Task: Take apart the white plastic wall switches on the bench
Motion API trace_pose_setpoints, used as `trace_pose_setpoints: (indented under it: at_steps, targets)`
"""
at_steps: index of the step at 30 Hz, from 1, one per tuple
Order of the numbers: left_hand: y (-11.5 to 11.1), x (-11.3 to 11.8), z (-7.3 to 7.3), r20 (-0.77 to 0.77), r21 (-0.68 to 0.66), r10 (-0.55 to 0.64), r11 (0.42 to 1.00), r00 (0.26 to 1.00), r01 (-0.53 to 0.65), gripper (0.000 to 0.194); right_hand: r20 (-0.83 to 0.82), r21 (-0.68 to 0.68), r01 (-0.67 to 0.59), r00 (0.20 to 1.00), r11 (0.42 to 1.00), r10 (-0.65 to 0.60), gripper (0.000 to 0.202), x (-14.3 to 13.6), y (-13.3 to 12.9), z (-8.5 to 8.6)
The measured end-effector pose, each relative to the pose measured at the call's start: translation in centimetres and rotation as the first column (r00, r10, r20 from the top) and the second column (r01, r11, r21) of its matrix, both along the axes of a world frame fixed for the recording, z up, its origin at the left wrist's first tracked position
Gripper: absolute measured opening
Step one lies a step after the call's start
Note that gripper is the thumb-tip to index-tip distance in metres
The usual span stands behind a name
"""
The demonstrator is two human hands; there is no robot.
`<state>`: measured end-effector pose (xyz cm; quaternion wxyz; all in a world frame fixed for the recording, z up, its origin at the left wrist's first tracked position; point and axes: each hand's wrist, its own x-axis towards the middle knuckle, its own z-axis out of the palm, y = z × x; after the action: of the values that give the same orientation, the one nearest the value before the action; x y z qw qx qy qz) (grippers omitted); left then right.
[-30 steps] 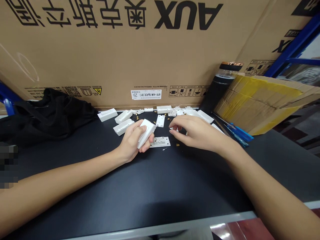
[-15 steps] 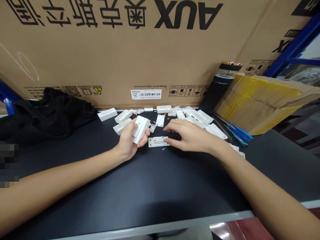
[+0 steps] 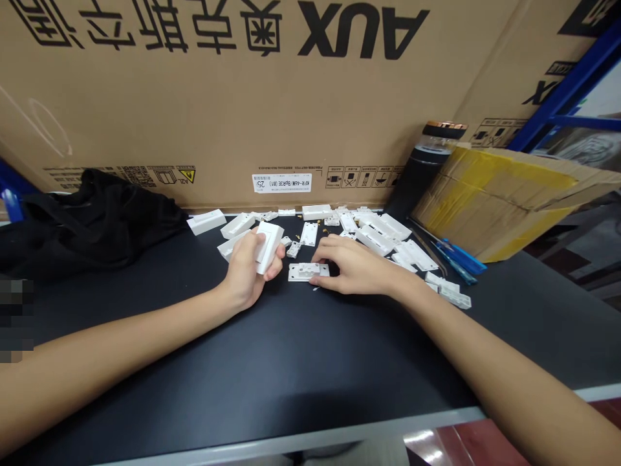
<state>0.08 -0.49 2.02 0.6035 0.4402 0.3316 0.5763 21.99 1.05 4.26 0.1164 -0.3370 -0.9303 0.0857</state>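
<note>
In my left hand (image 3: pixel 248 268) is a white plastic housing (image 3: pixel 270 246) with a raised push button on its face, held tilted above the table; the thumb lies against the button side. My right hand (image 3: pixel 347 264) has its thumb and fingers on either side of the right end of a white base plate (image 3: pixel 297 272). This plate lies flat on the black table with a smaller white part on top, and the fingers partly hide it. A tiny pale sliver (image 3: pixel 315 288) lies just in front of the plate.
White housings and plates (image 3: pixel 383 233) lie scattered behind the hands, with small brass-coloured bits among them. To the right are blue-handled tools (image 3: pixel 460 259), a taped carton (image 3: pixel 485 200) and a black bottle (image 3: pixel 422 168). Black cloth (image 3: pixel 97 220) lies at left; a large carton (image 3: pixel 218 116) stands behind.
My right hand has closed in on the base plate, its fingers now at both sides of it. My left hand has turned the housing slightly, and its green mark no longer shows.
</note>
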Motion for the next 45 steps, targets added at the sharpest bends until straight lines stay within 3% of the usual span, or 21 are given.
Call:
trace_pose_setpoints:
  at_steps: [5, 10, 13, 16, 19, 22, 25, 28, 30, 35, 37, 39, 40, 41, 43, 45]
  targets:
    - [0.1, 0.0, 0.0, 0.008, -0.004, 0.028, 1.0, 1.0, -0.028, 0.019, -0.059, -0.007, 0.009, 0.998, 1.0, -0.01, 0.023, 0.7, -0.4, 1.3]
    - [0.1, -0.1, -0.3, -0.035, 0.014, 0.001, 1.0, 0.999, -0.001, 0.019, -0.093, -0.125, -0.169, 0.983, 0.978, 0.158, 0.022, 0.4, -2.1, 2.8]
    - [0.0, 0.0, -0.3, -0.059, 0.047, -0.022, 0.999, 0.998, 0.025, 0.017, -0.036, -0.152, -0.244, 0.97, 0.958, 0.241, 0.023, -0.8, -3.3, 2.9]
    - [-0.1, -0.1, -0.4, -0.073, 0.086, -0.062, 0.994, 0.995, 0.068, 0.014, 0.056, -0.143, -0.234, 0.968, 0.962, 0.244, 0.022, -1.6, -3.9, 2.7]
    - [-0.3, -0.3, -0.7, -0.117, 0.145, -0.147, 0.976, 0.982, 0.163, 0.016, 0.045, -0.15, -0.236, 0.968, 0.96, 0.245, 0.026, -1.6, -3.7, 2.5]
    - [-0.9, -0.6, -0.8, -0.221, 0.233, -0.292, 0.911, 0.931, 0.341, 0.017, -0.122, -0.061, -0.175, 0.978, 0.983, 0.167, 0.021, -1.0, -3.2, 2.4]
    - [-1.6, -0.7, -0.8, -0.413, 0.289, -0.274, 0.865, 0.868, 0.41, 0.03, -0.357, 0.053, -0.036, 0.933, 0.998, 0.052, 0.036, -0.6, -3.0, 2.4]
    - [-2.1, -0.7, -0.8, -0.557, 0.338, -0.178, 0.844, 0.811, 0.417, 0.038, -0.376, 0.097, -0.131, 0.913, 0.987, 0.158, 0.059, -0.8, -3.3, 2.6]
    - [-2.2, -0.7, -0.7, -0.562, 0.331, -0.204, 0.833, 0.802, 0.444, 0.044, -0.299, 0.114, -0.209, 0.925, 0.971, 0.234, 0.057, -1.0, -3.4, 2.7]
    - [-1.7, -0.6, 1.7, -0.497, 0.146, -0.485, 0.771, 0.719, 0.62, 0.045, -0.232, 0.293, -0.226, 0.926, 0.929, 0.299, 0.028, -0.9, -2.9, 3.2]
    - [-0.7, -0.9, 3.4, -0.568, 0.183, -0.426, 0.769, 0.704, 0.612, 0.039, -0.245, 0.362, -0.207, 0.919, 0.909, 0.307, 0.029, -0.6, -2.6, 3.4]
    - [0.8, -1.7, 4.9, -0.661, 0.251, -0.228, 0.831, 0.715, 0.497, 0.038, -0.268, 0.39, -0.166, 0.92, 0.906, 0.284, 0.03, -0.2, -2.5, 3.7]
    - [1.7, -2.3, 5.4, -0.715, 0.272, -0.121, 0.859, 0.689, 0.434, 0.042, -0.281, 0.397, -0.141, 0.922, 0.907, 0.267, 0.031, 0.0, -2.4, 3.8]
    - [2.7, -3.1, 5.8, -0.8, 0.289, 0.01, 0.883, 0.601, 0.369, 0.046, -0.298, 0.403, -0.116, 0.921, 0.908, 0.25, 0.03, 0.3, -2.4, 3.9]
    - [4.6, -5.0, 5.8, -0.943, 0.3, 0.239, 0.913, 0.234, 0.277, 0.059, -0.335, 0.425, -0.069, 0.914, 0.903, 0.228, 0.03, 0.8, -2.2, 4.1]
    - [6.3, -6.9, 5.1, -0.965, 0.2, 0.24, 0.931, -0.102, 0.305, 0.075, -0.354, 0.453, -0.031, 0.911, 0.891, 0.212, 0.031, 1.3, -1.9, 4.1]
